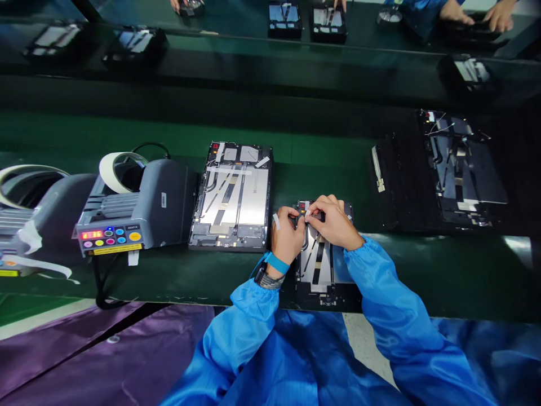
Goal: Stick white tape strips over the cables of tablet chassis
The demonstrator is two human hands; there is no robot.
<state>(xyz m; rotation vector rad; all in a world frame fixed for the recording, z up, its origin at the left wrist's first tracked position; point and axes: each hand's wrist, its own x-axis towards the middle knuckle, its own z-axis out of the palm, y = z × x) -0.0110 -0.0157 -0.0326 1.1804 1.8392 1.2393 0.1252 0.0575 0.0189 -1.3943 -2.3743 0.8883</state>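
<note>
Evidently mid-job on the opened tablet [315, 265], which lies face-up on the bench [426, 270] directly beneath both hands, its inner parts exposed.

Right hand [332, 221]: thumb and finger pinching a small white strip [307, 213] at the tablet's upper-left corner. Left hand [288, 239]: fingers bent in at the same corner, tips meeting near the strip; cannot tell whether they grip anything. A loose white tab [276, 221] clings to the back of its fingers, apparently unused.

Progress, by comparison: the finished-looking unit [257, 194] just left of the left hand carries a long crosswise tape [228, 170], a short slanted piece [262, 162] and an upright one near its top corner. On the tablet in hand, no long crosswise tape shows on the visible part; the top is partly covered by fingers. Judged early: the corner piece being set, the tab and perhaps other pieces unplaced.

Beyond that unit, farther left of the left hand, a tape dispenser [165, 197], red digits lit. Well right of the right hand, another opened unit [469, 169].
</note>
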